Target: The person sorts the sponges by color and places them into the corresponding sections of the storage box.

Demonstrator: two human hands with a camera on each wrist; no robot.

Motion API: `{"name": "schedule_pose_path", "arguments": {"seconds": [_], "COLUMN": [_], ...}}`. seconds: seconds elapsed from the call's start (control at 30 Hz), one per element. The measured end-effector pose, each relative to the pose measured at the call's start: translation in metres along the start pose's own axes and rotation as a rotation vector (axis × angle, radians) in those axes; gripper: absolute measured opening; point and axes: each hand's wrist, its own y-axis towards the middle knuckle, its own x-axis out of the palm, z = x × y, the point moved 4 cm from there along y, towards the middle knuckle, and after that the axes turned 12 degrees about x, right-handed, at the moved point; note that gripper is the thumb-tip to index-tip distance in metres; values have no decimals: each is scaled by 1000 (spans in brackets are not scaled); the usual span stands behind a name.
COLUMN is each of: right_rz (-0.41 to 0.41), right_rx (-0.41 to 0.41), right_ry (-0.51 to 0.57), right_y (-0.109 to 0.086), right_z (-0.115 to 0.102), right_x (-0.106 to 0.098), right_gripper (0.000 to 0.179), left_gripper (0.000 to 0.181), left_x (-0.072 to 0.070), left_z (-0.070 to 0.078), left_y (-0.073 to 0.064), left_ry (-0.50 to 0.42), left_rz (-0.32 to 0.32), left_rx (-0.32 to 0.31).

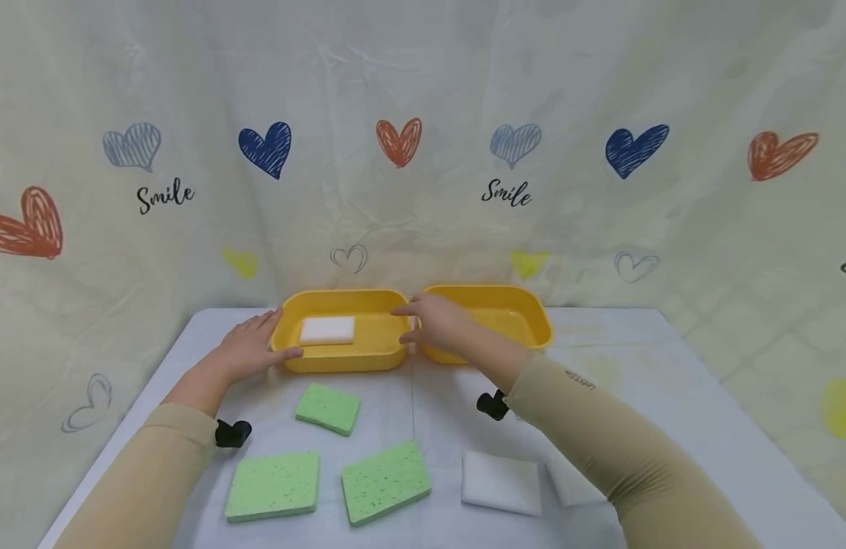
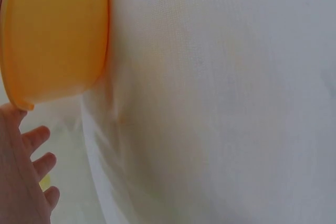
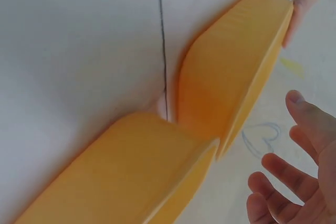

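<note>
A yellow plastic basin [image 1: 340, 360] stands at the back left with a white sponge [image 1: 326, 330] lying flat inside it. My left hand [image 1: 247, 351] rests at the basin's left end, its spread fingers and thumb touching the rim; the left wrist view shows several fingers pointing away from the basin wall. Over the narrow gap between this basin and a second yellow basin [image 1: 532, 314] is my right hand [image 1: 439, 320]. Its fingers are loosely bent around the left basin's right end, with nothing between them in the right wrist view [image 3: 294, 171].
Green speckled sponges lie in front: one near the basin [image 1: 328, 408], two nearer me, left [image 1: 273, 486] and middle [image 1: 385, 482]. Two white sponges lie to the right, one whole in view [image 1: 501, 483], the other [image 1: 575, 482] partly under my right sleeve. A printed curtain [image 1: 436, 69] hangs behind the table.
</note>
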Motion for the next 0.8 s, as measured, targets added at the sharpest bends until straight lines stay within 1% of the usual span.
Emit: {"name": "schedule_pose_path", "arguments": {"seconds": [0.1,0.17,0.3,0.43,0.6,0.8], "right_rz": [31,38,41,61,61,61], "right_rx": [-11,-1,12,19,60,90], "right_ry": [-9,-19,-3,16,25,-10], "right_y": [-12,-21,-43,-66,-96,-124], "right_z": [13,22,42,67,99,139], "right_x": [-2,-2,-2,2,4,8], "right_gripper": [53,53,52,48,49,54], "left_gripper": [113,113,114,113,116,120], "left_x": [0,1,0,1,2,4], "left_z": [-1,-1,0,0,-3,-7], "left_y": [0,0,1,2,2,4], "left_ry": [1,0,8,20,19,11], "left_rz": [7,10,14,25,22,8], "left_rx": [-4,-6,-4,5,11,-7]}}
